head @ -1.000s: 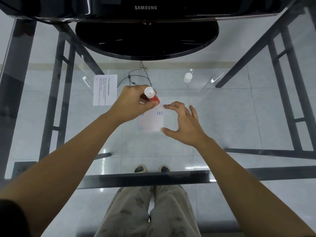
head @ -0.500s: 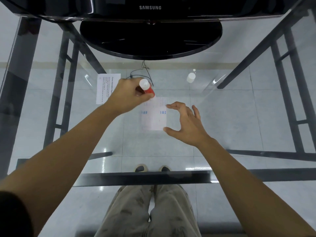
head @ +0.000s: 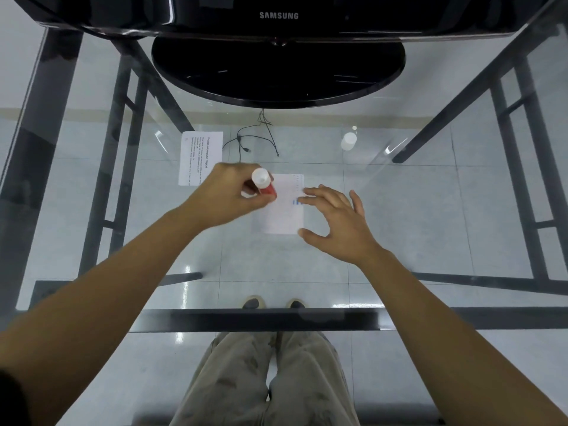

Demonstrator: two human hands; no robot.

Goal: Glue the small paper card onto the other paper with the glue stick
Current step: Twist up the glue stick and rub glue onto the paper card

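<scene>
Nearer now: left hand (head: 227,195) grips red glue stick (head: 265,185) (white end); right hand (head: 338,222) spread at card (head: 279,216)

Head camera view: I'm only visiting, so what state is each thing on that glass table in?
Glue stick, tilted, gripped by the left hand, lower end at the card.
Small paper card, flat on the glass table, not yet glued down.
Other paper, flat, printed side up, apart from the card.
White cap, standing alone, off the stick.
Right hand, fingertips steadying the card's right edge.
</scene>
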